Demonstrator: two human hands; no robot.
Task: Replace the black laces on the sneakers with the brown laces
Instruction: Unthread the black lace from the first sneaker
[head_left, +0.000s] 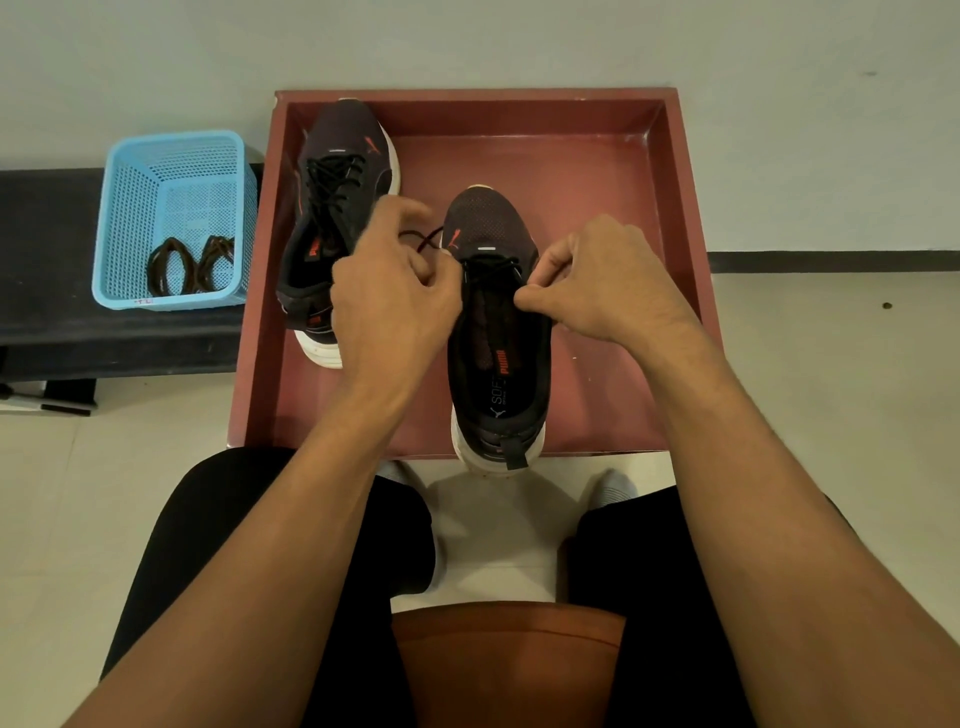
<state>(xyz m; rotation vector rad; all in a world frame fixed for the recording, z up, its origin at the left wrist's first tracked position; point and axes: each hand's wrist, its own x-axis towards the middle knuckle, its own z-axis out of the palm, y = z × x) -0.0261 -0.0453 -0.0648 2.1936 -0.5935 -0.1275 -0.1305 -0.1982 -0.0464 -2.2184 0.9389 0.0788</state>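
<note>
Two black sneakers with white soles stand in a red tray (670, 171). The near sneaker (498, 364) is in the tray's middle, heel over the front edge; only a few rows of its black lace (491, 267) remain near the toe. My left hand (395, 291) pinches a loose end of that lace, pulled out to the left. My right hand (608, 283) pinches the lace at the shoe's right eyelets. The far sneaker (337, 208) at the back left is fully laced in black. Brown laces (189, 265) lie in a blue basket (176, 156).
The blue basket sits on a dark low bench (47, 270) left of the tray. A pen (47, 408) lies on the floor below the bench. My knees in black trousers and an orange stool (509, 660) are close in front.
</note>
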